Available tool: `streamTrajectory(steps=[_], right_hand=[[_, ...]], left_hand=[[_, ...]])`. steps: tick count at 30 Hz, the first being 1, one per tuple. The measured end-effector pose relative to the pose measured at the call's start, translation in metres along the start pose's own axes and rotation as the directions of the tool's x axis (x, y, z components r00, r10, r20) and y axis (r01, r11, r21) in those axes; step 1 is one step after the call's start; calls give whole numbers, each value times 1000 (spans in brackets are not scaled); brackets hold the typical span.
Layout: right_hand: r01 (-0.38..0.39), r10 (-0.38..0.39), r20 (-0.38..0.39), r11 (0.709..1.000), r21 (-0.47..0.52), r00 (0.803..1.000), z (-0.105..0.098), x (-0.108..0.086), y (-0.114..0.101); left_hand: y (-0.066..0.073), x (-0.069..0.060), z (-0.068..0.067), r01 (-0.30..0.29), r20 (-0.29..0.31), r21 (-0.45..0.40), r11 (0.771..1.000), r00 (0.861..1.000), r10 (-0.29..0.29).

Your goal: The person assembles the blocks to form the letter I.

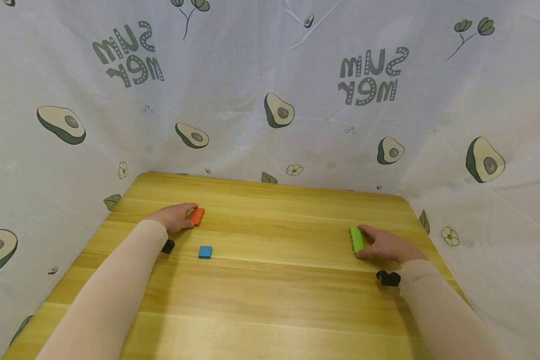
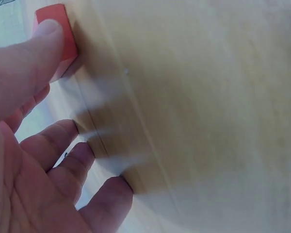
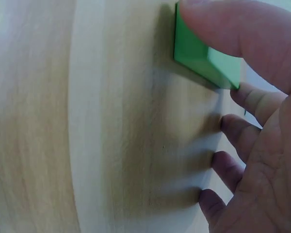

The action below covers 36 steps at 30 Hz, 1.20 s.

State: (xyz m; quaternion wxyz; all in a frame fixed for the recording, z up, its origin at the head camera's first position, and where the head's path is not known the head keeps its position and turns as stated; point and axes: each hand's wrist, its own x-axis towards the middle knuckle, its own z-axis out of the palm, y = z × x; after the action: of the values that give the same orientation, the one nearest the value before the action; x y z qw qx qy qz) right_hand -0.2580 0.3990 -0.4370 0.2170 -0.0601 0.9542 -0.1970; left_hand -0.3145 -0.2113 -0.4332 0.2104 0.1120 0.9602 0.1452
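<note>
Toward the left of the wooden table, my left hand pinches a red-orange block between thumb and index finger. In the left wrist view the thumb lies across the red block, and the other fingertips reach down to the tabletop. Over on the right, my right hand pinches a bright green block by its two ends. The right wrist view has the thumb over the green block, the other fingers spread beside it. Both blocks appear to be at the table surface. A small blue block lies apart from either hand.
The wooden table stretches between the hands. White cloth with avocado prints hangs behind it and along both sides. A black wrist-camera piece shows at the left wrist and another at the right wrist.
</note>
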Motion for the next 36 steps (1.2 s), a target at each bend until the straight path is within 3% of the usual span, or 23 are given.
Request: streamTrajectory(steps=[15,36], right_hand=[[6,-4,-26,997,74,1000,9,6,11],[61,-53,-77,992,113,996,15,5,8]], left_hand=[[-11,-3,2,15,4,-92,996,1000,-15],[-7,-8,4,18,2,-100,995,1000,-17]])
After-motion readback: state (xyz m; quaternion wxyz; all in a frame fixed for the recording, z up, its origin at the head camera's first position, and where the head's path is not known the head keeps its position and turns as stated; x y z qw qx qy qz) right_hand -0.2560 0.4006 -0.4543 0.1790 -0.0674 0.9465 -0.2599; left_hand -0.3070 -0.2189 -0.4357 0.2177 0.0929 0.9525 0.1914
